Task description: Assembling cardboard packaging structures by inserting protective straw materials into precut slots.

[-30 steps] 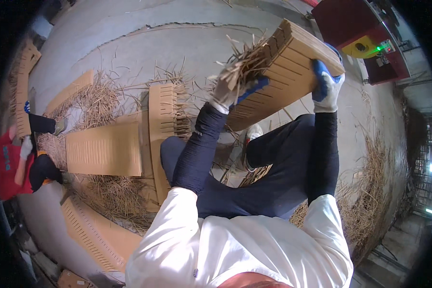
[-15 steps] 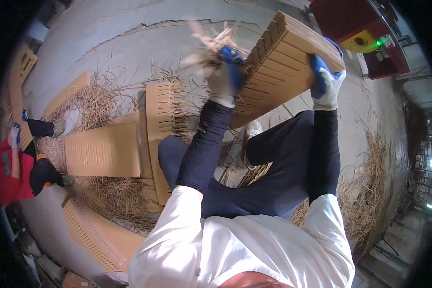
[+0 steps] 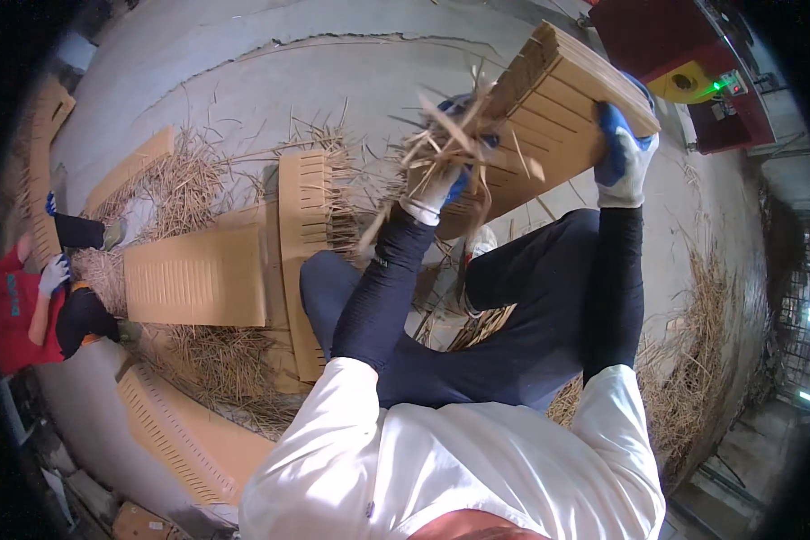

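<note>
A thick stack of slotted cardboard sheets [image 3: 558, 117] is tilted up in front of me, above my bent knees. My right hand [image 3: 627, 157], in a white glove with blue coating, grips the stack's right end. At its left slotted edge is my left hand [image 3: 436, 187], gloved the same way. A loose bunch of thin cardboard strips [image 3: 445, 144] sticks out in all directions around its fingers, partly hiding them. Some of these strips are smeared by motion and hang beside the stack.
Slotted cardboard sheets [image 3: 198, 274] lie to my left, with a narrow slotted stack [image 3: 301, 261] beside my knee. Heaps of strips [image 3: 189, 184] cover the floor left and right. A co-worker in red [image 3: 29, 310] handles cardboard at far left. A dark red machine [image 3: 666, 54] stands at far right.
My left hand has moved slightly right and down against the stack, and the strips now spread over it. The stack has shifted a little right. The co-worker's hand has moved.
</note>
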### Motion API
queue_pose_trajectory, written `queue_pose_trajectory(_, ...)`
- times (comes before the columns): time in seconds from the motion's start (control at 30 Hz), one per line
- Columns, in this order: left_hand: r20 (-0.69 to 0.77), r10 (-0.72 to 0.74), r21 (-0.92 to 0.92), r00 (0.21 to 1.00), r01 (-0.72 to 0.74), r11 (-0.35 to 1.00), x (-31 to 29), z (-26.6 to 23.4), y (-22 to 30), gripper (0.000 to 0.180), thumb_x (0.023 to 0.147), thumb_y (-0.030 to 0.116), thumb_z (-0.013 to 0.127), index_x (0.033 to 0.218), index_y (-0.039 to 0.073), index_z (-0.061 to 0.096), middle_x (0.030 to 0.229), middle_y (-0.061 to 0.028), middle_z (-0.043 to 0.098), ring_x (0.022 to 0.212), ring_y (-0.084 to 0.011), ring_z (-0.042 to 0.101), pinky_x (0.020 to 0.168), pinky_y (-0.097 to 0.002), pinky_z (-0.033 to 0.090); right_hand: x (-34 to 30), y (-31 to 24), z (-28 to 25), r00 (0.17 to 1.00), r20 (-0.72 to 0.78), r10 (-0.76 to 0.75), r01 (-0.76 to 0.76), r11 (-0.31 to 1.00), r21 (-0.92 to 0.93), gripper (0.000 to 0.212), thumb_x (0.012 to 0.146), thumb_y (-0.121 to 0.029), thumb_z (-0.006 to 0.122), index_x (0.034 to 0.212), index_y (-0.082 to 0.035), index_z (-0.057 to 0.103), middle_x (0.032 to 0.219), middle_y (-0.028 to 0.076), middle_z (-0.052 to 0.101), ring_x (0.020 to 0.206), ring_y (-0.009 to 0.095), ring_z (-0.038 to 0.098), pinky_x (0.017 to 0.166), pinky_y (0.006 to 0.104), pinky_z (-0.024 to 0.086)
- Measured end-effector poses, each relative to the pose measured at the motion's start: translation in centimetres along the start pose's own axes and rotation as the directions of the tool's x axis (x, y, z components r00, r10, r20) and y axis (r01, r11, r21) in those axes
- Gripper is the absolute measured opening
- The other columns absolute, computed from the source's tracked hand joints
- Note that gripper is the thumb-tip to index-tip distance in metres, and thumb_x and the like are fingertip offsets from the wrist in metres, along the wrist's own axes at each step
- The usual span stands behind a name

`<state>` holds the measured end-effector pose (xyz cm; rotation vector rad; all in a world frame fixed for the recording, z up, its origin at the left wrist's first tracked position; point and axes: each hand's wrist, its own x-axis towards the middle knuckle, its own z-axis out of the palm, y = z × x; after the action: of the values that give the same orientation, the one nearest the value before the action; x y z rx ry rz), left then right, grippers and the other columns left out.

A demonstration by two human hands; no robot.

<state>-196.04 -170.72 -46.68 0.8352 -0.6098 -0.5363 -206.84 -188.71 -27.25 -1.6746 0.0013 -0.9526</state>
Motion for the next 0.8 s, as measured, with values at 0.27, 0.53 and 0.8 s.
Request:
queue_pose_trajectory(0.27,-0.066,0.173,0.636,0.983,-0.092,0.766,0.5,2.1,4.9,0.036,0.096,0.023,0.049,0.122,-0.002,0.052,0.121,-0.0155,0.057,0.108,-0.0193,0.059,0.089,-0.0316,0.05,0.3,0.9,-1.2,0.997,0.037,-0.075,0.077,0.995,-0.056,0.048,0.081,-0.024,0.067,0.117,0.005,0.054,0.11,0.008,0.059,0.1,0.015,0.056,0.092,0.0298,0.043)
queue_pose_trajectory(0.53,-0.503,-0.182,-0.489,0.845,-0.104,0.866,1.5,2.9,5.2,0.045,0.096,0.04,0.046,0.12,0.003,0.055,0.105,-0.0111,0.064,0.092,-0.0211,0.063,0.081,-0.0331,0.052,-0.1,0.2,0.0,1.0,-0.014,-0.013,0.012,0.998,-0.056,0.052,0.08,-0.025,0.068,0.119,0.006,0.052,0.112,0.009,0.058,0.104,0.016,0.055,0.093,0.0298,0.043)
queue_pose_trajectory(0.8,-0.054,0.353,0.651,0.934,-0.236,0.722,-2.6,-5.3,-5.0,0.039,0.096,0.025,0.049,0.126,0.0,0.048,0.119,-0.0111,0.056,0.102,-0.0221,0.059,0.083,-0.0331,0.05,0.6,-0.2,2.4,0.999,0.035,0.0,-0.001,0.999,0.032,0.057,0.076,-0.023,0.072,0.12,0.005,0.05,0.112,0.009,0.057,0.103,0.016,0.055,0.092,0.0303,0.044)
